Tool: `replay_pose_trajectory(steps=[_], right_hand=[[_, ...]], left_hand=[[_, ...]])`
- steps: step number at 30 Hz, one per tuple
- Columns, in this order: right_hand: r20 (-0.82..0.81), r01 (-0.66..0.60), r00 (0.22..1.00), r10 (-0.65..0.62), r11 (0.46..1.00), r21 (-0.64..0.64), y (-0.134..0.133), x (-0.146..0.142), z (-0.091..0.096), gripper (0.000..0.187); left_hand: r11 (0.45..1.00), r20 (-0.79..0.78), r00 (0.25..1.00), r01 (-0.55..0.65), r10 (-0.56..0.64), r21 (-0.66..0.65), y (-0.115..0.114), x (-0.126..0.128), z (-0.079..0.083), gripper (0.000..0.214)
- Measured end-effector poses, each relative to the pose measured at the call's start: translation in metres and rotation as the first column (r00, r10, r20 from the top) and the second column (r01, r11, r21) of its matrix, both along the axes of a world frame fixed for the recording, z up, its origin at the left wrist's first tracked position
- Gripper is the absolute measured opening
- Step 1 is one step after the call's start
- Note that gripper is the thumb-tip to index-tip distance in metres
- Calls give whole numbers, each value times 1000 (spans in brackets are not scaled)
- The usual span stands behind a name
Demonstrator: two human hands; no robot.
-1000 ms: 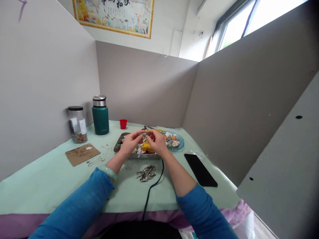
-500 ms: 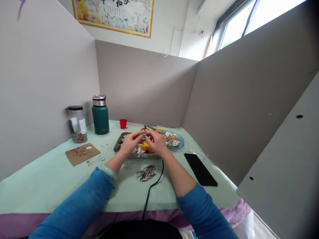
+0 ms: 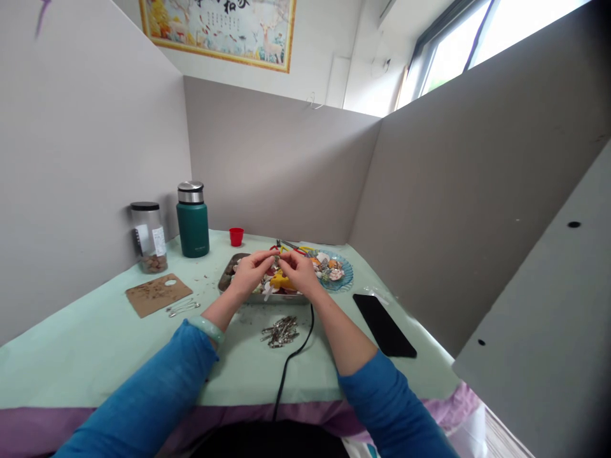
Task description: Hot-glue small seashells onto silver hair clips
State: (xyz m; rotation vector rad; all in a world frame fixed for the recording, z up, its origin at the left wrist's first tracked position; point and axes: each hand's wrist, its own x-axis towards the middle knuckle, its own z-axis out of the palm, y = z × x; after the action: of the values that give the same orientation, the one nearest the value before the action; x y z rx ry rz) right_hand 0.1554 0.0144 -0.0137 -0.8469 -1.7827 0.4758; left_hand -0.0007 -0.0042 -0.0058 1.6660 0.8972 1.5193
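My left hand point(image 3: 252, 275) and my right hand point(image 3: 300, 273) meet above a metal tray point(image 3: 258, 298). The fingertips of both are pinched on a small greenish piece point(image 3: 276, 259); its exact kind is too small to make out. Under them in the tray lies a yellow tool point(image 3: 280, 280), which looks like a hot glue gun, among white and brown pieces partly hidden by my hands. A heap of small metal clips or pins point(image 3: 280, 331) lies on the table in front of the tray.
A blue plate point(image 3: 350, 275) of decorated pieces stands right of the tray, pliers point(image 3: 291, 245) behind. A black phone-like slab point(image 3: 384, 326) lies right. Leftward are a brown card point(image 3: 153, 299), safety pins point(image 3: 184, 308), a jar point(image 3: 150, 238), a green flask point(image 3: 193, 229) and a red cup point(image 3: 236, 237). A black cord point(image 3: 286, 369) crosses the front.
My fingers have shifted slightly around the small greenish piece, and it shows at a slightly different angle. Everything else stays in place.
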Motion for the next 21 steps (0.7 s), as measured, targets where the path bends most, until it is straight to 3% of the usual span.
replay_pose_trajectory(steps=[5, 10, 21], right_hand=[[-249, -164, 962, 114, 968, -191, -1, -1, 6, 26], [-395, -249, 910, 129, 931, -268, -4, -1, 11, 28], [-431, -329, 885, 177, 893, -308, -6, -7, 8, 27]], left_hand=[[998, 65, 996, 57, -56, -12, 0, 1, -1, 49], [995, -25, 998, 56, -54, 84, 2, -1, -3, 48], [942, -192, 974, -48, 117, 332, 4, 0, -4, 42]])
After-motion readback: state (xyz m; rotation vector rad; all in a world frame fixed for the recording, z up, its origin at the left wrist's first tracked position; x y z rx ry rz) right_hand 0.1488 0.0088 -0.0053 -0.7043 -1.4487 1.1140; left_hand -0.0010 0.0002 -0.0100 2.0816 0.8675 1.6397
